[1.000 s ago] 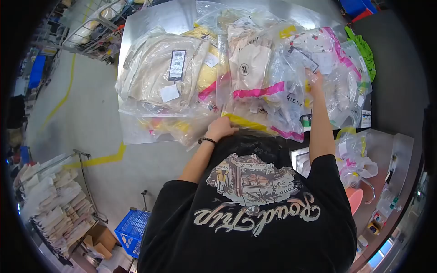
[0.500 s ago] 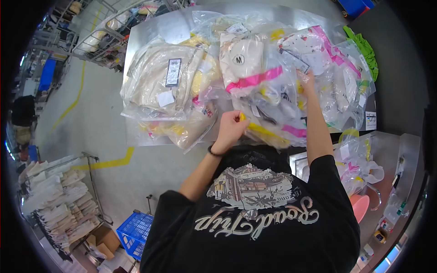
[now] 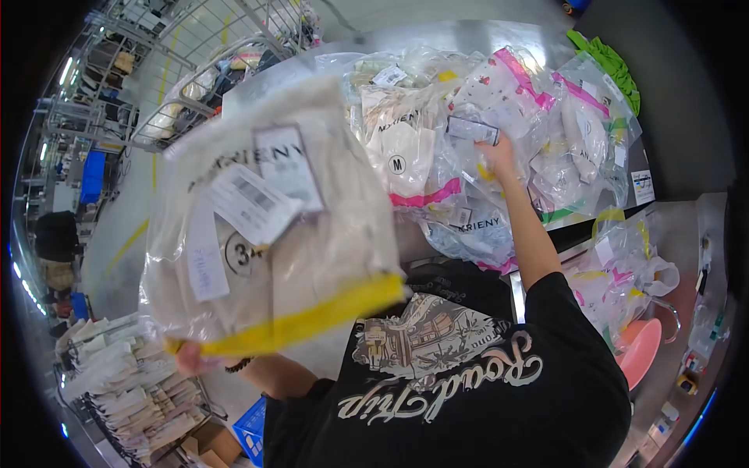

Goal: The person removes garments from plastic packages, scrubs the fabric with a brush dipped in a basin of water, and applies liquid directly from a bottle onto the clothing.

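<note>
The left hand (image 3: 195,357) is pinching one corner of the cream garment bag (image 3: 312,242), which is hovering left of the bagged pile (image 3: 413,152) on the bench (image 3: 437,35). A firm pinch and slow wrist should be keeping it from twisting. Its yellow strip (image 3: 296,324) is facing the near side, sloping upward to the right; which axis is being longer, I cannot tell. The right hand (image 3: 498,154) is touching a label (image 3: 468,129); whether it is gripping, I cannot tell.

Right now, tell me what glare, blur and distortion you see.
Head view: fisheye curvature bends the scene, with dark corners; head view: blur softens the held bag and left fingers, while the M-marked bag looks sharper; head view: bright glare sits on the far part of the metal table.
</note>
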A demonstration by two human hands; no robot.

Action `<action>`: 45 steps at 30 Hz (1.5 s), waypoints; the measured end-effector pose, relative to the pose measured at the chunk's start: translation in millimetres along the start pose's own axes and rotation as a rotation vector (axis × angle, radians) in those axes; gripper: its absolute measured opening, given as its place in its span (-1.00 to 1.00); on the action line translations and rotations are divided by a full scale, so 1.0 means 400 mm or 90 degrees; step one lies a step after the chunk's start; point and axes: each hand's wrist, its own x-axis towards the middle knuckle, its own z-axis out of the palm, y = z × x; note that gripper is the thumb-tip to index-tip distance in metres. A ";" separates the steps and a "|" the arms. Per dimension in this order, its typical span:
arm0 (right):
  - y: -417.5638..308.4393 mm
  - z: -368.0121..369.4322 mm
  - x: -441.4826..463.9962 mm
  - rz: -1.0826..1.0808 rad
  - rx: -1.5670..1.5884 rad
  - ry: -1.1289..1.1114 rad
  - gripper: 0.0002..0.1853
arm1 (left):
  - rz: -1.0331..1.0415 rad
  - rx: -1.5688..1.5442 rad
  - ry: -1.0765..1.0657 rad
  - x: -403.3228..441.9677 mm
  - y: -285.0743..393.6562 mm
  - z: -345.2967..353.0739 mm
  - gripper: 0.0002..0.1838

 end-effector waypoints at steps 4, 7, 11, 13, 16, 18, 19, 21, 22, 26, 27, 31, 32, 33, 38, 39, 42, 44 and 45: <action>-0.030 0.012 -0.020 -0.007 -0.071 -0.014 -0.51 | -0.123 0.201 0.209 -0.034 -0.160 -0.239 -0.76; -0.026 0.009 -0.045 0.001 -0.124 -0.037 -0.42 | -0.349 0.354 0.235 -0.157 -0.376 -0.394 -0.83; 0.026 -0.006 -0.070 -0.252 -0.223 -0.108 -0.21 | -0.534 0.433 0.370 -0.186 -0.486 -0.359 -0.91; -0.093 -0.035 -0.169 -0.356 -0.261 -0.036 -0.11 | -0.601 0.489 0.309 -0.153 -0.458 -0.362 -0.89; -0.189 -0.080 -0.334 -0.321 -0.374 0.066 -0.33 | -0.777 0.659 0.108 -0.073 -0.346 -0.371 -0.80; -0.203 -0.098 -0.429 -0.027 -0.569 -0.104 -0.45 | -0.752 0.730 0.176 -0.025 -0.311 -0.390 -0.75; -0.182 -0.096 -0.458 0.066 -0.684 -0.225 -0.42 | -0.760 0.727 0.189 -0.007 -0.300 -0.403 -0.75; -0.072 -0.093 -0.498 0.198 -0.618 -0.465 -0.38 | -0.602 0.718 0.207 0.035 -0.296 -0.429 -0.72; 0.013 -0.074 -0.513 0.143 -0.523 -0.490 -0.37 | -0.560 0.726 0.206 0.057 -0.309 -0.437 -0.73; -0.002 0.078 -0.482 0.072 -0.598 -0.469 -0.37 | -0.454 0.736 0.238 0.157 -0.375 -0.402 -0.74; -0.016 0.116 -0.469 0.075 -0.600 -0.470 -0.37 | -0.448 0.789 0.208 0.171 -0.400 -0.428 -0.72; -0.050 0.240 -0.395 0.265 -0.582 -0.516 -0.38 | -0.537 0.965 0.098 0.196 -0.490 -0.468 -0.48; -0.055 0.240 -0.404 0.273 -0.582 -0.516 -0.38 | -0.544 0.965 0.092 0.190 -0.510 -0.484 -0.48; -0.063 0.233 -0.413 0.199 -0.615 -0.522 -0.39 | -0.488 0.977 0.072 0.179 -0.537 -0.507 -0.44; -0.210 0.183 -0.453 -0.019 -0.651 -0.564 -0.45 | -0.375 0.999 0.008 0.149 -0.565 -0.502 -0.32; -0.284 0.185 -0.448 -0.022 -0.595 -0.579 -0.47 | -0.413 0.991 0.008 0.172 -0.543 -0.461 -0.31; -0.440 0.219 -0.432 0.011 -0.390 -0.580 -0.54 | -0.483 0.976 0.005 0.191 -0.507 -0.383 -0.29; -0.457 0.267 -0.427 0.055 -0.291 -0.553 -0.57 | -0.429 0.778 0.027 0.175 -0.493 -0.353 -0.35; -0.450 0.292 -0.422 0.042 -0.197 -0.520 -0.56 | -0.400 0.680 0.034 0.167 -0.485 -0.339 -0.38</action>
